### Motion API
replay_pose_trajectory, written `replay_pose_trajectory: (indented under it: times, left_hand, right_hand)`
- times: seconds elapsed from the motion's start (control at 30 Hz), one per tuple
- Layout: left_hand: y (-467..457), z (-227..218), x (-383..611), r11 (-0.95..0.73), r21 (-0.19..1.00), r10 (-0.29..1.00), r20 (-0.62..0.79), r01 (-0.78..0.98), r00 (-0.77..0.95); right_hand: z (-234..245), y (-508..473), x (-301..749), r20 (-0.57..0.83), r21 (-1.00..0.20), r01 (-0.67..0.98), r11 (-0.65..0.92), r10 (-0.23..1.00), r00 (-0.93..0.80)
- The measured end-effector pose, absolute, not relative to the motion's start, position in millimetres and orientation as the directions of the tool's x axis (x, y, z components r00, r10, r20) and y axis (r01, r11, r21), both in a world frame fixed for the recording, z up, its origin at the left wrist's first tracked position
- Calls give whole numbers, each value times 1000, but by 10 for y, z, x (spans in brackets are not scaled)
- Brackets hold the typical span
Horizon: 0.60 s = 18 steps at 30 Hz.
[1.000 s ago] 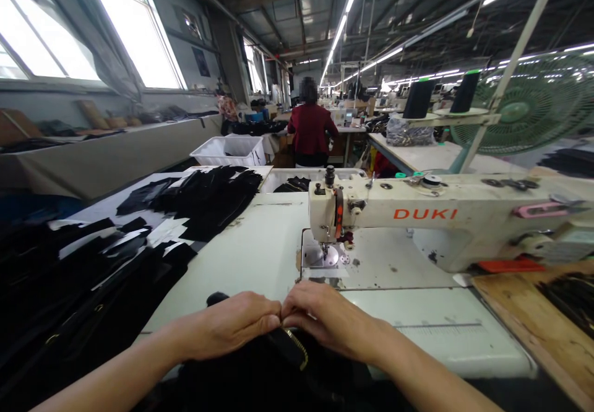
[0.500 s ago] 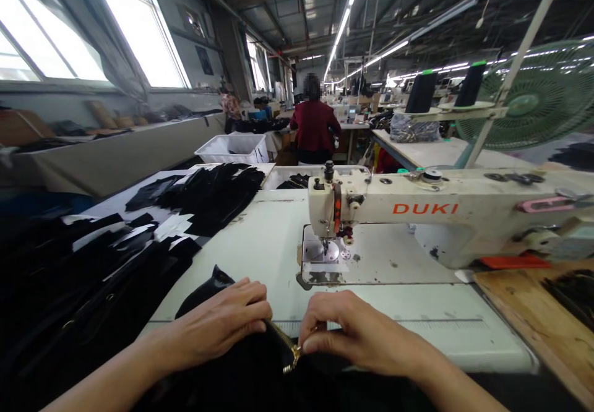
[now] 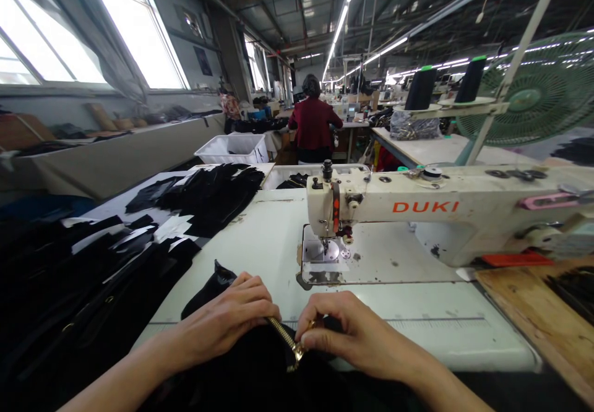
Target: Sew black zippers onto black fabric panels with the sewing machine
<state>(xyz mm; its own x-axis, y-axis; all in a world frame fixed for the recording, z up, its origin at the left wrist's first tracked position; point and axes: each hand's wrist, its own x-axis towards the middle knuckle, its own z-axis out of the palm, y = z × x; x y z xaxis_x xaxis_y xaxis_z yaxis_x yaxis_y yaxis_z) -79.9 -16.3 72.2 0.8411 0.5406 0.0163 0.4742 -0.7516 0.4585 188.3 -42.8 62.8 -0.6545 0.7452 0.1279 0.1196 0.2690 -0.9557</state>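
A black garment piece (image 3: 260,375) with a gold metal zipper (image 3: 284,336) hangs over the table's front edge. My left hand (image 3: 232,310) is closed on the black fabric at the zipper's upper end. With thumb and forefinger my right hand (image 3: 336,331) pinches the gold zipper pull (image 3: 299,351) near the lower end of the teeth. Part of the pull is hidden by my fingers. Beyond my hands stands a white sewing machine (image 3: 427,205) marked DUKI, its needle area (image 3: 327,248) apart from the fabric.
Piles of black fabric pieces (image 3: 218,195) lie to the left. A wooden board (image 3: 520,300) with dark items is at the right. Thread cones (image 3: 421,88) and a green fan (image 3: 522,99) stand behind the machine. A person in a dark red top (image 3: 313,121) is farther off.
My left hand has shifted slightly to the right with the fabric, and more of the gold zipper teeth shows between my hands. My right hand stays almost in place at the pull.
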Motion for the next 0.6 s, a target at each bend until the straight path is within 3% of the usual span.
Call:
replay_pose_trajectory:
  times: [0.1, 0.2, 0.3, 0.43, 0.6]
  left_hand:
    - [-135, 683, -831, -756, 455, 542, 33, 470, 840]
    - [-122, 640, -856, -755, 426, 581, 82, 498, 810]
    - [-161, 581, -863, -714, 409, 669, 160, 568, 726]
    - [-247, 504, -922, -674, 428, 726, 231, 602, 648]
    - [77, 592, -1072, -540, 413, 818, 54, 733, 573]
  right_hand:
    - [549, -413, 1872, 123, -971, 82, 224, 763, -635]
    - [441, -421, 1844, 164, -969, 94, 229, 878, -449]
    - [338, -468, 1831, 252, -940, 180, 289, 946, -204]
    - [221, -536, 1896, 331, -855, 363, 370, 929, -167]
    - [15, -556, 2087, 488, -718, 481, 504, 856, -169]
